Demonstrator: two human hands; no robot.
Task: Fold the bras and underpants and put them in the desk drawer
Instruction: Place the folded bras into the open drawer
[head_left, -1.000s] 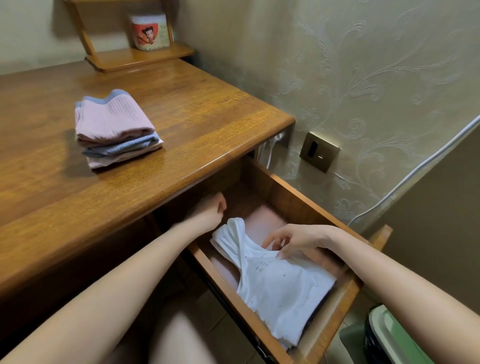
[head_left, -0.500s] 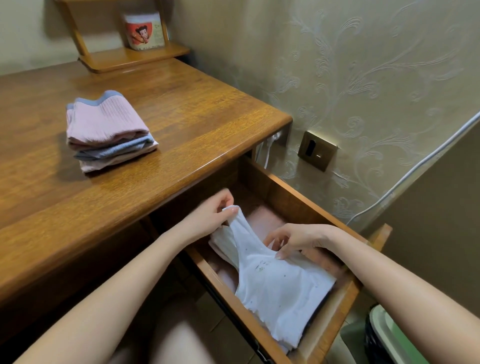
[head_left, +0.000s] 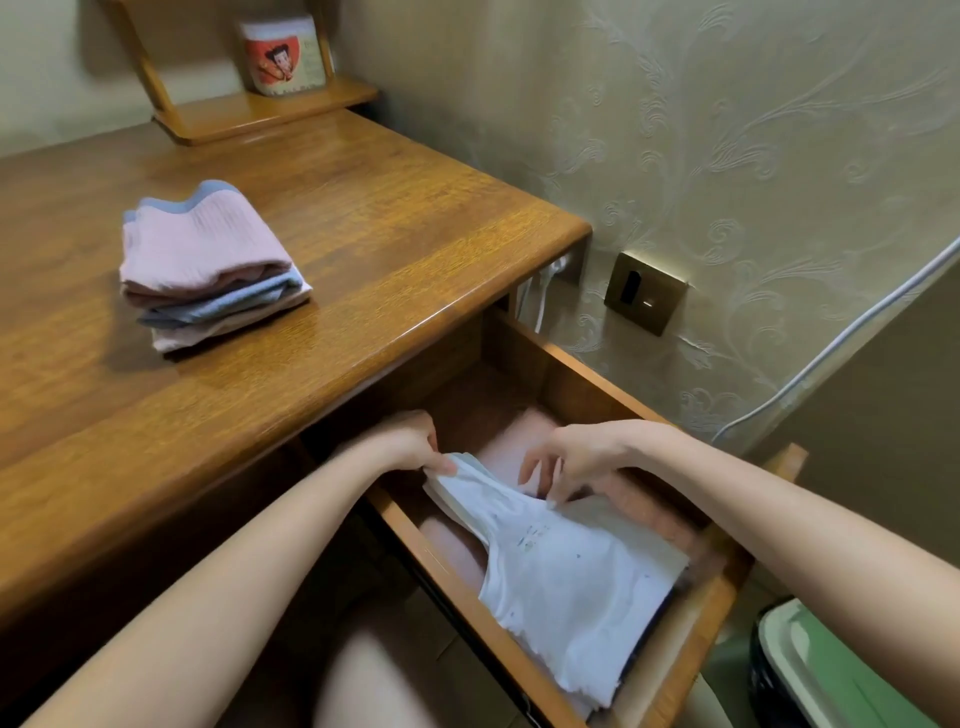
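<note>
White bra (head_left: 566, 577) lies in the open desk drawer (head_left: 597, 387), over pink folded items. Its long axis runs along the drawer, with the strap end toward the desk. Left hand (head_left: 410, 447) pinches the strap end. Right hand (head_left: 576, 462) is just beside it, curled fingertips on the fabric; pinching or pressing, cannot tell. Folded underpants stack (head_left: 208, 270) sits on the surface (head_left: 389, 218), well apart and nearer the left hand.

No legible text, box (head_left: 283, 54) print unreadable

Both forearms extend forward. Left grip (head_left: 410, 448) pinches the bra (head_left: 571, 587); right grip (head_left: 577, 457) rests bent fingertips on it.
</note>
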